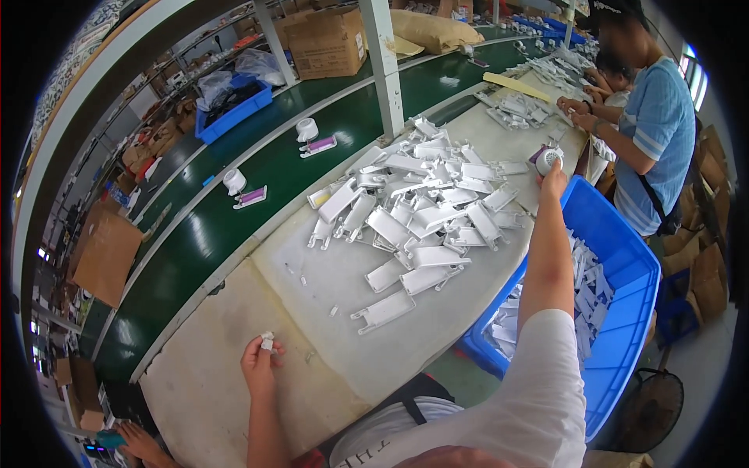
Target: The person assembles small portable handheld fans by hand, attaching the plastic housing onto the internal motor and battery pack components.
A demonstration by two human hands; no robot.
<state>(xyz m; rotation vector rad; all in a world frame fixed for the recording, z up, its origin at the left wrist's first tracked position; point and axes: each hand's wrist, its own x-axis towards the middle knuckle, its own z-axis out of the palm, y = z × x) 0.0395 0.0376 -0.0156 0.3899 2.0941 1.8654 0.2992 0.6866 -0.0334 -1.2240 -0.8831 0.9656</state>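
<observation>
Over the near left of the worktable [214,370], the fingers of my left hand [260,363] pinch a small white plastic part [268,342]. My right arm reaches far out to the right. In my right hand [554,181] is a white round slotted plastic head [549,161], with a bit of purple showing beside it; the fingers partly hide it. Between my hands lies a heap of white elongated plastic housings [429,210], some turned hollow side up. A single housing [384,311] rests at its near edge, and tiny white bits [334,310] are scattered to its left.
A blue bin [616,242] with more white pieces stands below my right arm. Beyond the table runs a green conveyor [195,246] carrying white cups and purple-faced pieces [251,196]. A white post [381,70] rises at the table's far edge. Co-workers [651,117] work at far right.
</observation>
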